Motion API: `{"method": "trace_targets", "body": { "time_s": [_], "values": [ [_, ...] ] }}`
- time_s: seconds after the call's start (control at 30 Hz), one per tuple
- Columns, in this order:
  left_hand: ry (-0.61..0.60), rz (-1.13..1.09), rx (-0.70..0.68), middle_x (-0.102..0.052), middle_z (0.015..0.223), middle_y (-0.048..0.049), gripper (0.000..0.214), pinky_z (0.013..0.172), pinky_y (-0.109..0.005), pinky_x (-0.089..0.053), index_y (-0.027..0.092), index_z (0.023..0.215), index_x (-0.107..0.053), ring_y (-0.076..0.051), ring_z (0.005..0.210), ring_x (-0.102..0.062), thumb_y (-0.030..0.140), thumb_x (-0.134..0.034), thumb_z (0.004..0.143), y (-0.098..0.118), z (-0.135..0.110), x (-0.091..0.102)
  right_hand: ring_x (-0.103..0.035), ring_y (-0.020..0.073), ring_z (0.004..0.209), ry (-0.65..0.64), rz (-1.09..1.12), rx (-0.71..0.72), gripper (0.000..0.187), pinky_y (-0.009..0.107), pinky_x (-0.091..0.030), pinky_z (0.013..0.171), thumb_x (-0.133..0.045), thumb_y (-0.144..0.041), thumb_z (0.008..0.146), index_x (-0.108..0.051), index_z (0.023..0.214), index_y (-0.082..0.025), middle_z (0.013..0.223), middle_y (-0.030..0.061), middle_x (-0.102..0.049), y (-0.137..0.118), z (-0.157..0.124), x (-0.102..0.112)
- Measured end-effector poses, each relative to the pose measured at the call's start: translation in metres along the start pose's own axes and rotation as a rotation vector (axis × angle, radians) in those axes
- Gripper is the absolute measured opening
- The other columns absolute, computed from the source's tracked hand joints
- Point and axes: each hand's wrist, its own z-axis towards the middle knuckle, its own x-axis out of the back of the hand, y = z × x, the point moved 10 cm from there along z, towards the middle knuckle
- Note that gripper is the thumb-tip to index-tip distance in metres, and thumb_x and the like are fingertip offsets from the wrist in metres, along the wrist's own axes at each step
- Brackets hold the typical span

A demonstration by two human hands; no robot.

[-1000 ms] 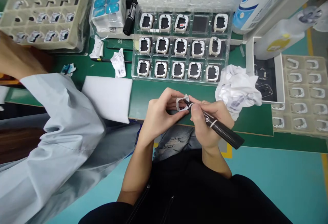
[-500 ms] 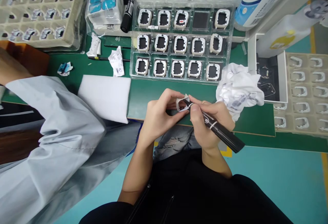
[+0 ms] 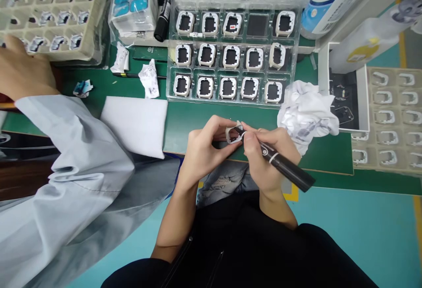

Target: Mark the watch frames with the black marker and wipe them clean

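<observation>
My left hand (image 3: 209,147) pinches a small white watch-case frame (image 3: 229,136) just above the bench's front edge. A black marker pen (image 3: 286,168) is gripped in my right hand (image 3: 268,158), its tip at the inside of the frame; whether the tip touches is too small to tell. Beyond my hands lies a clear plastic tray (image 3: 231,101) holding rows of similar white frames, with one pocket bare in the back row. Right of that tray, close to my right hand, sits a crumpled white cloth (image 3: 305,112) with dark stains.
At left, a co-worker's hand (image 3: 28,70) reaches by a beige tray (image 3: 95,24) of shiny parts. White foam (image 3: 135,125) lies near the bench edge. A white box (image 3: 364,103), bottles (image 3: 365,44) and another beige tray (image 3: 397,103) stand right. Black markers (image 3: 163,20) lie behind.
The co-worker's hand at left has moved up onto the beige tray's front corner. My own hands, the frame and the marker hold almost the same position.
</observation>
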Motion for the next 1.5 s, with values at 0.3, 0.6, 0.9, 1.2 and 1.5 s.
{"method": "trace_targets", "body": {
  "time_s": [0.3, 0.6, 0.9, 1.2, 1.5],
  "values": [
    [0.011, -0.071, -0.025, -0.094, 0.109, -0.0008, 0.044, 0.091, -0.025, -0.080, 0.027, 0.122, -0.080, -0.021, 0.098, -0.096, 0.053, -0.105, 0.098, 0.008, 0.003, 0.000, -0.096, 0.0266, 0.096, -0.037, -0.060, 0.150, 0.022, 0.033, -0.083, 0.085, -0.082, -0.009, 0.103, -0.073, 0.109, -0.028, 0.088, -0.0038, -0.085, -0.015, 0.000, -0.006],
    [0.005, -0.032, 0.001, -0.094, 0.112, -0.0032, 0.046, 0.092, -0.028, -0.080, 0.026, 0.126, -0.081, -0.022, 0.102, -0.096, 0.056, -0.103, 0.100, -0.001, 0.000, 0.000, -0.096, 0.0253, 0.098, 0.014, -0.029, 0.012, 0.014, 0.031, -0.079, 0.076, -0.083, -0.019, 0.109, -0.074, 0.105, -0.029, 0.100, -0.0008, -0.090, 0.001, -0.004, 0.000],
    [0.000, -0.027, -0.001, -0.094, 0.111, -0.0028, 0.048, 0.093, -0.028, -0.080, 0.026, 0.126, -0.082, -0.022, 0.101, -0.095, 0.058, -0.104, 0.098, -0.003, 0.000, -0.001, -0.096, 0.0257, 0.097, 0.000, -0.024, 0.039, 0.014, 0.030, -0.077, 0.071, -0.083, -0.020, 0.109, -0.073, 0.103, -0.029, 0.090, -0.0029, -0.087, -0.001, -0.003, -0.001],
    [-0.001, -0.037, 0.022, -0.095, 0.115, -0.0036, 0.052, 0.096, -0.029, -0.080, 0.027, 0.128, -0.084, -0.024, 0.104, -0.096, 0.062, -0.105, 0.096, -0.006, -0.002, -0.002, -0.096, 0.0272, 0.097, 0.007, -0.037, 0.056, 0.016, 0.031, -0.077, 0.072, -0.082, -0.018, 0.108, -0.071, 0.102, -0.029, 0.087, -0.0039, -0.085, -0.001, -0.005, -0.001],
    [0.005, -0.015, 0.054, -0.094, 0.116, -0.0052, 0.056, 0.096, -0.032, -0.081, 0.027, 0.128, -0.084, -0.026, 0.105, -0.096, 0.064, -0.106, 0.094, -0.007, -0.002, -0.001, -0.096, 0.0300, 0.097, 0.001, -0.005, 0.037, 0.016, 0.034, -0.080, 0.073, -0.084, -0.018, 0.106, -0.074, 0.104, -0.029, 0.083, -0.0045, -0.080, 0.000, -0.007, -0.001]
  ]
}}
